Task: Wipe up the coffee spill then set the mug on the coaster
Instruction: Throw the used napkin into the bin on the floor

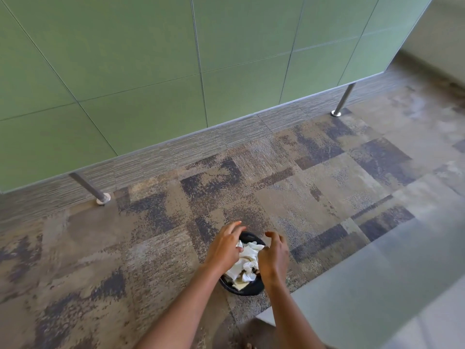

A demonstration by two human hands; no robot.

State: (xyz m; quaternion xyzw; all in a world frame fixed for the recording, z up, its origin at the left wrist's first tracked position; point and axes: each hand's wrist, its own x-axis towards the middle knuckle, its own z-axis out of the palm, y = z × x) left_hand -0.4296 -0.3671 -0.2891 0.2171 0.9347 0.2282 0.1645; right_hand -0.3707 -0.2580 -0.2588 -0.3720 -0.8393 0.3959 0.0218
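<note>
While both hands are hovering over the black bin (pixel 247 289) at lower centre, we are seeing the left hand (pixel 224 248) spread wide and the right hand (pixel 274 255) loosely curled, both touching the crumpled paper towels (pixel 245 264); mug and coaster are not showing.

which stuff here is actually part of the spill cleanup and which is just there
Part of the job:
- crumpled white paper towels
- black bin holding them
- left hand and right hand over the bin, fingers spread

Just there:
- green panel wall
- two metal legs
- patterned carpet
- grey surface at right

No mug, coaster or spill in view.
</note>
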